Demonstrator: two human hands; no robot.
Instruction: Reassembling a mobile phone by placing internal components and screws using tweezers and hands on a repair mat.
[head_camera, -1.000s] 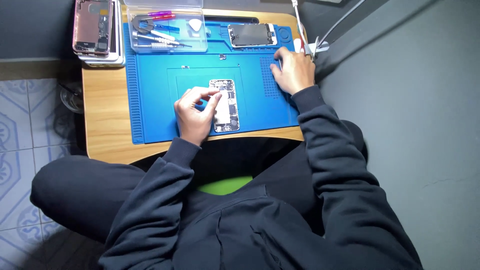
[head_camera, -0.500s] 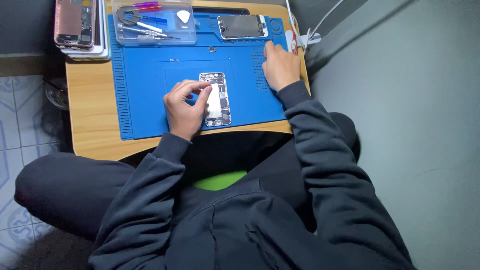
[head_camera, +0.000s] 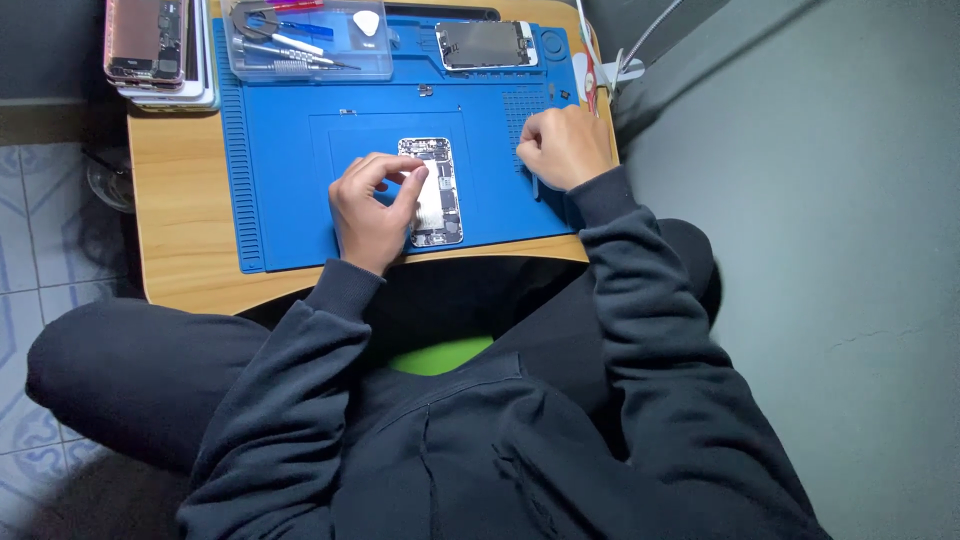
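I see the opened phone (head_camera: 433, 192) lying flat at the middle of the blue repair mat (head_camera: 290, 160), its circuit boards exposed. My left hand (head_camera: 372, 210) rests on the phone's left edge, fingers (head_camera: 405, 178) curled narrow with thumb and forefinger pinched near the phone's middle; whether they grip a part I cannot tell. My right hand (head_camera: 562, 145) sits right of the phone on the mat, closed into a fist around a slim tool (head_camera: 535, 186). Beyond the phone lie a detached screen (head_camera: 485, 44) and a clear tool tray (head_camera: 305, 40).
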